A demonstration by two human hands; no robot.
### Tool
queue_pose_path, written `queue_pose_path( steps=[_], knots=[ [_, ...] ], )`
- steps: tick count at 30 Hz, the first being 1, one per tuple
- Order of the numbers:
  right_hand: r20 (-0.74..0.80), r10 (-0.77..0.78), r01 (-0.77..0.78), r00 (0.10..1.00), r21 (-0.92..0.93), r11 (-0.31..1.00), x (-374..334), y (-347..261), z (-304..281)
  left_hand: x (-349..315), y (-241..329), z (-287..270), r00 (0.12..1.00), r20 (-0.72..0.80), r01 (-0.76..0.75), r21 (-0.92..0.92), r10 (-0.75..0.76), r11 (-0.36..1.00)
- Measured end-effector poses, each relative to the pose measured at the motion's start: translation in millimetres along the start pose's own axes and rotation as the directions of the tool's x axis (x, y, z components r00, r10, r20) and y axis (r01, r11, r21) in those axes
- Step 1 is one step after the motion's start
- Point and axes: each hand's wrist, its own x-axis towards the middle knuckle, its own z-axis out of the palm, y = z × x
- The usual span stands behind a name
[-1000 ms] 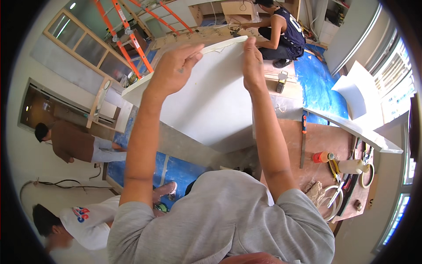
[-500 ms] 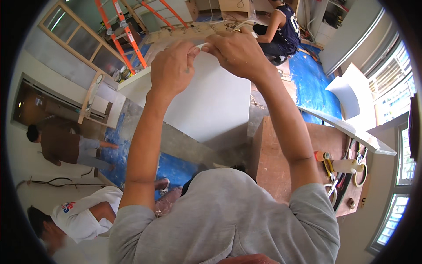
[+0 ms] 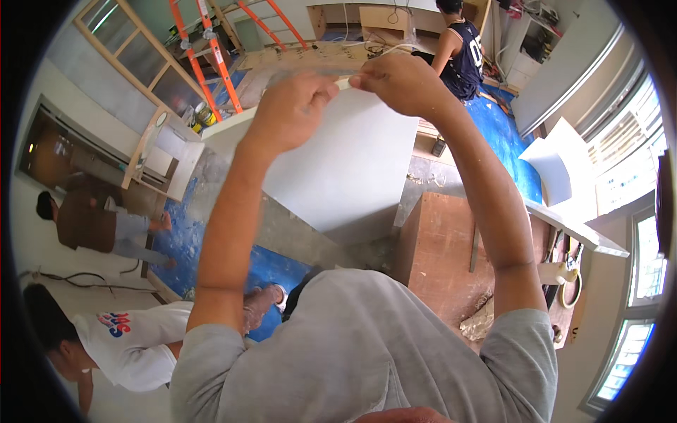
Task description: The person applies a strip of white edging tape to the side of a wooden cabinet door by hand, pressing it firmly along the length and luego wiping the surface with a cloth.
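A large white panel (image 3: 338,162) stands in front of me, its far edge under my fingers. My left hand (image 3: 293,113) is at that edge with fingers curled together, partly smeared by motion; what they grip is hidden. Close by on the right, my right hand (image 3: 400,84) pinches at the same edge, thumb and fingers pressed together. Whatever lies in that pinch is too small to make out. Behind the right hand a thin pale strip (image 3: 396,49) curves over the floor; whether it reaches the hand I cannot tell.
A brown wooden box (image 3: 441,247) stands right of the panel, with a pale cylinder (image 3: 553,273) near its right end. Orange ladders (image 3: 224,77) rise at the far left. Workers include one in white (image 3: 134,342), one in brown (image 3: 88,222) and one in a dark jersey (image 3: 464,60).
My view has shifted, and both hands appear slightly farther right at the panel's edge. The person in white leans farther left. The person in brown has moved an arm and legs.
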Motion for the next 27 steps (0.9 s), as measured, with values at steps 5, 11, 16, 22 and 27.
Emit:
queue_pose_path(
  steps=[5, 11, 16, 22, 27],
  knots=[
    [0.042, -0.045, 0.043, 0.998, 0.046, 0.998, 1, -4, -6, -4, -14, -46, 0.972, 0.218, 0.121, -0.116, -0.094, 0.986],
    [-0.047, -0.104, 0.109, 0.993, 0.126, 0.986, 19, -12, 4, -15, -23, -31, 0.994, 0.045, 0.101, 0.077, -0.105, 0.992],
    [0.106, -0.165, 0.149, 0.981, 0.142, 0.979, 28, -30, 5, -18, -26, -23, 0.994, 0.005, 0.104, 0.118, -0.105, 0.988],
    [-0.145, -0.279, 0.271, 0.949, -0.077, 0.960, 18, -26, 30, -21, -20, -14, 0.994, -0.064, 0.105, 0.247, -0.092, 0.963],
    [-0.030, -0.199, 0.198, 0.980, -0.012, 0.980, 25, -29, 23, -22, -46, -38, 0.998, 0.031, 0.050, 0.002, -0.050, 0.999]
  ],
)
